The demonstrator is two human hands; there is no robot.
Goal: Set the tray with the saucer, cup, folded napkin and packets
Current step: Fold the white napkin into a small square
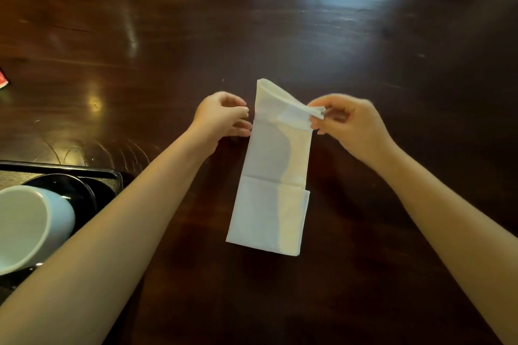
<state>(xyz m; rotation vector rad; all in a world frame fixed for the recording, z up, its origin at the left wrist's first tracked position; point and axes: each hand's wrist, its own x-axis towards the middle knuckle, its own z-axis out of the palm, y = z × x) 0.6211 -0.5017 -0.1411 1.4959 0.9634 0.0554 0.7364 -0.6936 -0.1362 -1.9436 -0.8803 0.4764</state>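
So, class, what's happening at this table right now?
A person is folding a white napkin on the dark wooden table. The right hand pinches its lifted far corner; the left hand sits at its left edge. The cup already rests on the saucer in the tray.

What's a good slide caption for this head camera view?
Right hand lifts the white napkin's far corner on the dark table; left hand steadies its edge.

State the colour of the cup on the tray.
The ceramic cup on the black tray is white; head view.
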